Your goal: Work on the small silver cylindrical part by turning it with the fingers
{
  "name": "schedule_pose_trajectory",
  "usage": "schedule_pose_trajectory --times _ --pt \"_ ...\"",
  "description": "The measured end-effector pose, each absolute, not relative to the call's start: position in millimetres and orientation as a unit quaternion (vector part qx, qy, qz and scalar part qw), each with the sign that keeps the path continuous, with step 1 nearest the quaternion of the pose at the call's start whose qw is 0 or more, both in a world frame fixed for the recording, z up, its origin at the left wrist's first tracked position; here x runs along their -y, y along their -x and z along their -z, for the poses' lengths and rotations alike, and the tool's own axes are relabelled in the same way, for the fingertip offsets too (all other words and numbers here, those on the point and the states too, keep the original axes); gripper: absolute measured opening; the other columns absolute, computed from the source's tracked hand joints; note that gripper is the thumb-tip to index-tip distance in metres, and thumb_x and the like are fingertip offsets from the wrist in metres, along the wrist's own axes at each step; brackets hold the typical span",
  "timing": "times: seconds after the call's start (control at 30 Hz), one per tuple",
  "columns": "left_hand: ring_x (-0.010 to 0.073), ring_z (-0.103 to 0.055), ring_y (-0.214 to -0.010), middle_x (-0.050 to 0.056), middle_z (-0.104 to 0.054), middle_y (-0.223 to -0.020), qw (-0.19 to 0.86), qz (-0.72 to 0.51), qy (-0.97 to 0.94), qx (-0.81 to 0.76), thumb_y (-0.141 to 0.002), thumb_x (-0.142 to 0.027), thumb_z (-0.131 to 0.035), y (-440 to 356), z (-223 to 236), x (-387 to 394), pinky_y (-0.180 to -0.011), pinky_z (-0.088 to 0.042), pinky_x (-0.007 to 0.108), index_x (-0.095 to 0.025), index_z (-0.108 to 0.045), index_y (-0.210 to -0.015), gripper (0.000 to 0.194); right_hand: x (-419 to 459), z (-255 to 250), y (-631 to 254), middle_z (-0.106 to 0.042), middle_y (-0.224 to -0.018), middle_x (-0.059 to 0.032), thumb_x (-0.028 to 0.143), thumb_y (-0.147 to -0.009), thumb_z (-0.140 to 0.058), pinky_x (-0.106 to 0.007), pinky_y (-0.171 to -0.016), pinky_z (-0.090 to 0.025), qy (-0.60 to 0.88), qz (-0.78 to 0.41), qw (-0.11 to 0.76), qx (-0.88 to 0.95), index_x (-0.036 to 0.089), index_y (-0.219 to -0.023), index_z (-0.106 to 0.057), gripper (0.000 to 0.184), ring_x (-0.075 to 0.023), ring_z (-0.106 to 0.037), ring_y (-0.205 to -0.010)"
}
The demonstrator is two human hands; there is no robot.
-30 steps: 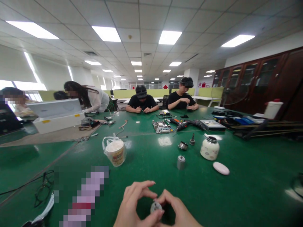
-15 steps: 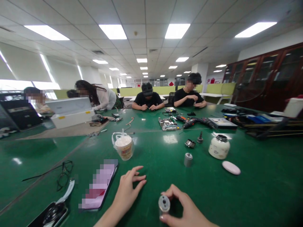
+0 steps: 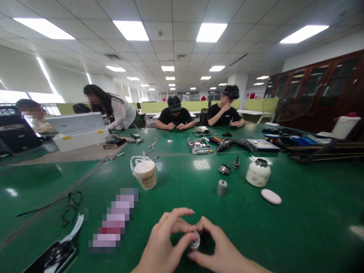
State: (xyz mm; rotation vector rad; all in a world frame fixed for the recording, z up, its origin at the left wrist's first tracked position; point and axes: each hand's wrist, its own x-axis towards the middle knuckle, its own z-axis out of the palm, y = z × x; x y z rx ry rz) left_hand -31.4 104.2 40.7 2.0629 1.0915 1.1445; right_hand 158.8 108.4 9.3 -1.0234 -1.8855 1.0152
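In the middle front, a small silver cylindrical motor [image 3: 195, 241] is held upright between my hands. My right hand [image 3: 224, 246] curls around its right side, with thumb and index finger on it. My left hand [image 3: 167, 239] touches the motor's top with thumb and fingertips and partly covers it; one finger stretches out above. A second silver cylinder [image 3: 222, 188] of the same kind stands farther off. Behind it lie a dark metal ring-shaped part [image 3: 224, 169] and a small part with a shaft [image 3: 236, 162].
To the right are a cream jar [image 3: 258, 173] and a pink oval case [image 3: 271, 196]. A bagged paper cup [image 3: 145, 175], a phone [image 3: 113, 222] and glasses [image 3: 71, 208] lie left. Farther back are a circuit board [image 3: 200, 146], a power drill [image 3: 223, 145] and several people.
My left hand has moved right and down onto the top of the motor and closed its fingertips there. My right hand keeps its hold. The view has shifted slightly.
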Motion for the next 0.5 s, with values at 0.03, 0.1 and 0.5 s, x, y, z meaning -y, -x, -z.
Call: schedule_pose_trajectory --times 0.03,0.1,0.5 --pt "0.0196 -0.075 -0.092 -0.003 -0.08 -0.089 0.265 -0.418 -0.769 -0.404 -0.085 -0.016 -0.07 29 -39 -102 -0.087 -0.054 0.03 -0.03 -0.055 -0.119 0.04 -108 -10 -159 -0.063 -0.083 0.0012 0.021 -0.067 -0.076 -0.027 -0.073 -0.044 0.398 -0.4 0.378 0.734 0.02 -0.082 -0.052 0.028 -0.0184 -0.059 -0.08" --pt "0.0194 -0.075 -0.091 -0.004 -0.08 -0.088 0.257 -0.413 -0.775 -0.404 -0.085 -0.015 -0.07 27 -36 -100 -0.087 -0.055 0.03 -0.03 -0.055 -0.116 0.039 -108 -8 -159 -0.063 -0.084 0.0012 0.021 -0.067 -0.076 -0.027 -0.073 -0.044 0.394 -0.404 0.383 0.732 0.021 -0.083 -0.052 0.029 -0.0184 -0.059 -0.08" --pt "0.027 -0.061 -0.119 0.009 -0.063 -0.133 0.227 -0.466 -0.764 -0.383 -0.071 -0.015 -0.069 25 -3 -96 -0.097 -0.052 0.037 -0.025 -0.041 -0.14 0.074 -109 -9 -163 -0.067 -0.097 -0.0031 0.007 -0.06 -0.062 -0.031 -0.082 -0.048 0.317 -0.41 0.41 0.751 0.019 -0.1 -0.059 0.043 -0.0208 -0.063 -0.089"
